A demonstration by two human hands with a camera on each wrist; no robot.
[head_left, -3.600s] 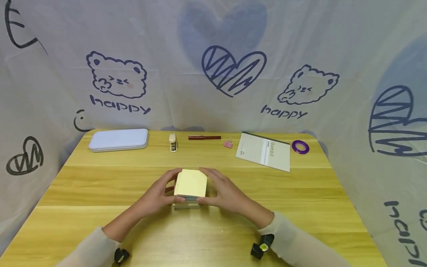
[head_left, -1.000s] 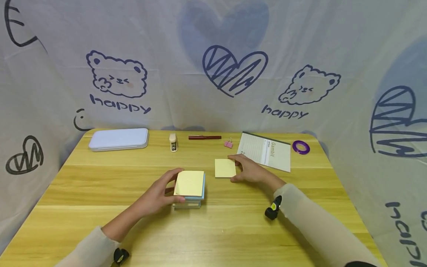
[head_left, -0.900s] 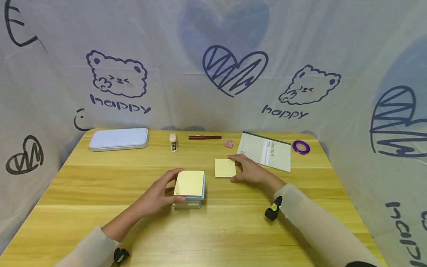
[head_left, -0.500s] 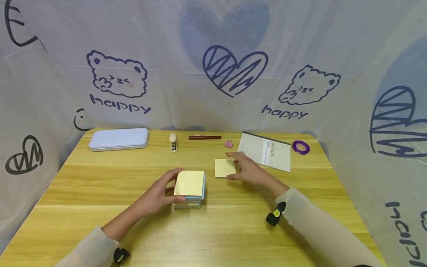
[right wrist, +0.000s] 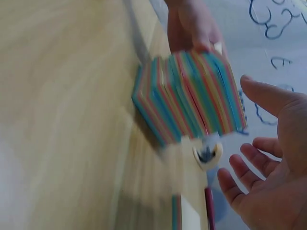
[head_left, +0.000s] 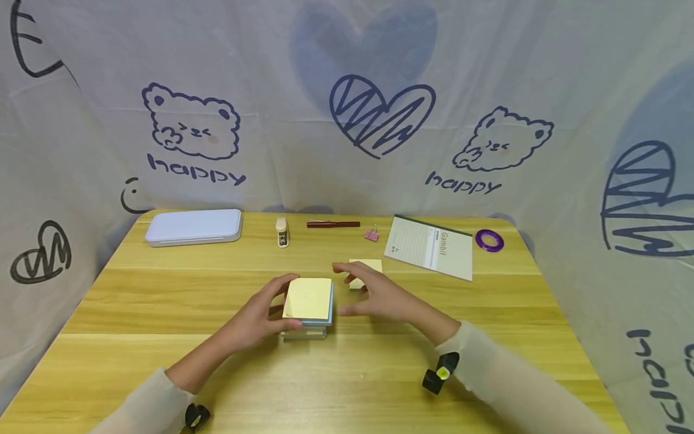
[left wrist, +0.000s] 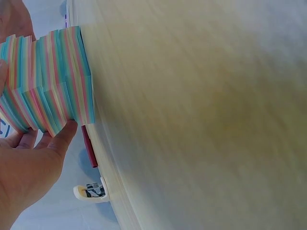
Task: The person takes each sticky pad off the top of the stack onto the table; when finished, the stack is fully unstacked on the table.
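Note:
A tall stack of sticky note pads [head_left: 308, 299], yellow on top, stands mid-table; its layers do not line up evenly. In the left wrist view the stack's sides [left wrist: 53, 81] show blue, pink, yellow and orange bands. My left hand [head_left: 259, 316] grips it from the left, thumb at the near side and fingers at the far side. To the right of the stack, my right hand [head_left: 379, 295] hovers with fingers spread and nothing held, fingertips apart from the stack in the right wrist view. Behind that hand lies a separate sticky note pad [head_left: 373, 264], partly covered.
Along the back of the wooden table [head_left: 162, 301] lie a pale case [head_left: 193, 227], a small white-capped bottle-like item [head_left: 282, 232], a dark red pen [head_left: 333, 224], a pink binder clip [head_left: 371, 235], a Gambit notepad [head_left: 428, 247] and a purple tape ring [head_left: 489, 240]. Printed cloth hangs behind.
The separate pad came off the stack's top and was set down back right. My right hand has since let it go and moved left towards the stack. My left hand stayed in place.

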